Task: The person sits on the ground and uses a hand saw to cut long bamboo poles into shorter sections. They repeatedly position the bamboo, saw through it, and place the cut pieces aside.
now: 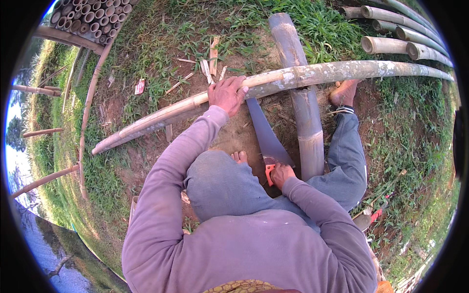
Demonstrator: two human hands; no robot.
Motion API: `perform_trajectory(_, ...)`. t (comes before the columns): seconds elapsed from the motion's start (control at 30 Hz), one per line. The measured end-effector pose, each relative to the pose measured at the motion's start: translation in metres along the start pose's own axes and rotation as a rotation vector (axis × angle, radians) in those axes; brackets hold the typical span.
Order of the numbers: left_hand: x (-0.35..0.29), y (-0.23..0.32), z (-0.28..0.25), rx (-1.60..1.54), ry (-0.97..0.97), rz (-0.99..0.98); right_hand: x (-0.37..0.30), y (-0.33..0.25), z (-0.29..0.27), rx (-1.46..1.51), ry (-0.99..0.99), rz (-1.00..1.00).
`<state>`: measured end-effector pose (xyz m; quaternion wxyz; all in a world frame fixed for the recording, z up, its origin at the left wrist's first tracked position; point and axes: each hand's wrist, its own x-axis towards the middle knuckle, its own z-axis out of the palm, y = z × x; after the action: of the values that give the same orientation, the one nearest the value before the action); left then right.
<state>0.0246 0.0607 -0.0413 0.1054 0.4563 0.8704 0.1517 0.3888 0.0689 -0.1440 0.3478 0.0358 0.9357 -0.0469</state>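
Note:
A long, pale bamboo pole [273, 82] runs from the lower left to the far right, lying across a thicker grey bamboo log [308, 122] on the ground. My left hand [227, 95] grips the pole from above, left of where the two cross. With my right hand [282, 175] I hold a handsaw [266, 132] by its orange handle, low beside the thick log. The saw's dark blade points up and away, and its tip end meets the pole's near edge just right of my left hand. Whether the teeth touch the bamboo is hard to see.
Several cut bamboo poles [391, 45] lie at the far right. Cut bamboo ends are stacked [93, 19] at the far left, near a bamboo rail [88, 107]. Split bamboo strips [213, 54] lie beyond the pole. My bare foot [343, 93] is beside the thick log, under the pole.

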Motion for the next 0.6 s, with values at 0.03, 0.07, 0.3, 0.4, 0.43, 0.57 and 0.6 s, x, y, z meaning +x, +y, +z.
perform_trajectory(0.03, -0.002, -0.003, 0.004, 0.006, 0.032, -0.01, -0.002, -0.004, -0.004, -0.025, 0.002, -0.021)
perform_trajectory(0.07, 0.001, -0.004, 0.003, -0.005, 0.004, -0.019, 0.001, -0.006, -0.005, 0.005, -0.134, -0.048)
perform_trajectory(0.3, 0.006, -0.004, 0.002, -0.021, 0.011, -0.029, 0.012, -0.014, 0.035, 0.028, -0.167, -0.1)
perform_trajectory(0.4, 0.007, -0.003, 0.005, -0.032, 0.036, -0.017, -0.004, -0.005, 0.015, 0.057, -0.054, -0.046)
perform_trajectory(0.43, 0.007, -0.002, 0.007, -0.055, 0.047, -0.005, -0.019, 0.0, 0.0, 0.1, 0.047, -0.042)
perform_trajectory(0.57, 0.004, -0.003, 0.008, -0.076, 0.077, 0.03, -0.111, 0.027, -0.095, 0.409, 0.371, -0.02)
perform_trajectory(0.6, 0.004, -0.003, 0.007, -0.065, 0.073, 0.039, -0.129, 0.032, -0.111, 0.529, 0.445, -0.013)
